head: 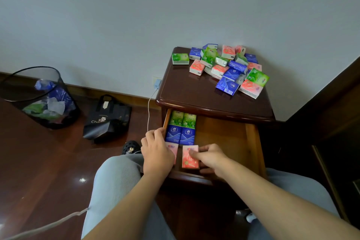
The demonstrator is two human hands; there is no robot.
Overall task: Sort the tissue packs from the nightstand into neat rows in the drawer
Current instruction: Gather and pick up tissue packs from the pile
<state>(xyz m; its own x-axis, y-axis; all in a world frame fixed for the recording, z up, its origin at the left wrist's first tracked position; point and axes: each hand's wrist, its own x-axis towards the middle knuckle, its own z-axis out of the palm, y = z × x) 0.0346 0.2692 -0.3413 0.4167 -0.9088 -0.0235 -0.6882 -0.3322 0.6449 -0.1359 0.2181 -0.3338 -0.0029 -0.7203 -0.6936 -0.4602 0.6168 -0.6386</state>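
Note:
A dark wooden nightstand [187, 91] carries a loose pile of several green, blue and pink tissue packs [229, 68] on its back right part. Its drawer [251, 142] is pulled open. Along the drawer's left side lie two green packs [183, 120] at the back and two blue packs [180, 135] in front of them. My left hand [156, 154] rests over a pink pack [173, 149] at the front left. My right hand [209, 157] grips a second pink pack [189, 159] beside it, fingers around its right edge.
A black mesh bin [39, 95] with scraps stands on the wood floor at the left, a black tote bag [107, 121] beside it. A white charger cable [149, 111] hangs from a wall socket left of the nightstand. Dark furniture [331, 122] borders the right.

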